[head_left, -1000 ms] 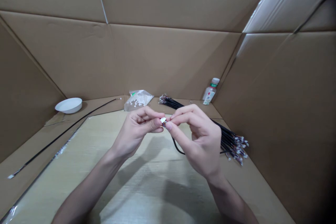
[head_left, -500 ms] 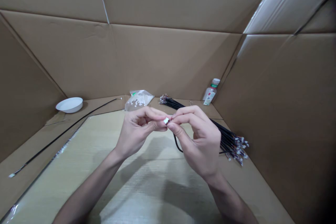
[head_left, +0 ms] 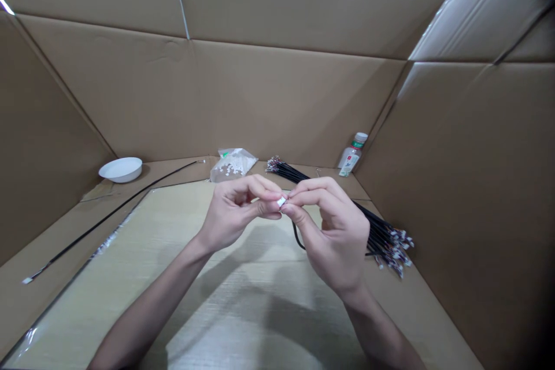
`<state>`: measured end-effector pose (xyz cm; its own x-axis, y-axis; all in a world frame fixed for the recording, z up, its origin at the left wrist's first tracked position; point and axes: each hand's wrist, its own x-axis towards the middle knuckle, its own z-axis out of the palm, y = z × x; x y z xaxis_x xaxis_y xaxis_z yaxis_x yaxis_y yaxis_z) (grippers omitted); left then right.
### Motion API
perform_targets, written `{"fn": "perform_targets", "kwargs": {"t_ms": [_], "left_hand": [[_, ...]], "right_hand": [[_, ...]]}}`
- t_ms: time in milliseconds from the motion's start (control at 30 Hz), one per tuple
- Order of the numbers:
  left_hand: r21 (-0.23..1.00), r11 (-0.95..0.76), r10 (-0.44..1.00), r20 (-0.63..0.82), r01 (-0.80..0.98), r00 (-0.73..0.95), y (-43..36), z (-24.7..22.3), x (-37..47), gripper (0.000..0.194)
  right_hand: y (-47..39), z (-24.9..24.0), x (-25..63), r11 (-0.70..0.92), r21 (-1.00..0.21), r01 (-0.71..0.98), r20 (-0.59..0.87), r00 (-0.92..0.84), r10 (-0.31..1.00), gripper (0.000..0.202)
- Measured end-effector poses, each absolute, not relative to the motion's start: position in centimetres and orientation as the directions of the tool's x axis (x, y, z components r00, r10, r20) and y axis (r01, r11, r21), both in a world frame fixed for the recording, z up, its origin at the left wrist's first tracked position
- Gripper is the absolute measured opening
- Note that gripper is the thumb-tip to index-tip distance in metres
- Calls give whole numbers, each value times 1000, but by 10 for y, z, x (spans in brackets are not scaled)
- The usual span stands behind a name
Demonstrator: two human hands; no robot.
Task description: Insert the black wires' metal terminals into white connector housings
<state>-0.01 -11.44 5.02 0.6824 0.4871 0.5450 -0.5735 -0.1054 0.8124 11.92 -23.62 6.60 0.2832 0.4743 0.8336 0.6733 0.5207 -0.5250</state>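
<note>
Between my fingertips, above the middle of the board, is a small white connector (head_left: pixel 281 201). My left hand (head_left: pixel 243 203) pinches it from the left with thumb and forefinger. From the other side, my right hand (head_left: pixel 332 225) closes its thumb and fingers on the thin wire ends of a black cable (head_left: pixel 297 236), right at the connector. The cable loops down below my right hand and passes behind it. Fingertips hide how far the wires sit in the connector.
Beyond my hands lies a clear bag of white connectors (head_left: pixel 234 165). A bundle of black cables (head_left: pixel 381 234) runs behind my right hand. One long cable (head_left: pixel 108 214) and a white bowl (head_left: pixel 121 170) are at left; a bottle (head_left: pixel 352 156) leans in the right corner. Cardboard walls (head_left: pixel 277 104) surround the board (head_left: pixel 165 231).
The whole view has shifted slightly, so things appear a little further right. Both hands keep their pinch, and the white connector looks slightly turned and more covered by fingertips.
</note>
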Motion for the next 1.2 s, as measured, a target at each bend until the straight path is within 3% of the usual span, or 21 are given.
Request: {"fn": "perform_targets", "kwargs": {"t_ms": [133,267,367,533,733,1000,1200], "left_hand": [[769,-115,572,569,-629,591,-112,45,5,15],[835,0,589,445,-550,675,-109,46,4,7],[861,21,582,403,-509,706,-107,53,-1,21],[891,-257,596,451,-374,664,-102,74,-19,32],[957,-282,583,231,-73,779,-94,87,-36,36],[951,-291,590,268,-110,762,-105,89,-38,31],[948,-269,570,298,-169,766,-101,88,-36,36]], "right_hand": [[-230,63,121,567,-659,494,749,360,556,12],[-224,63,125,615,-744,262,667,339,663,12],[-221,63,130,630,-756,176,651,298,698,12],[-221,61,132,548,-811,203,580,161,798,10],[-219,54,122,475,-767,432,574,129,809,10],[-214,50,119,507,-651,564,716,234,658,11],[-212,48,123,525,-735,429,671,346,656,8]]}}
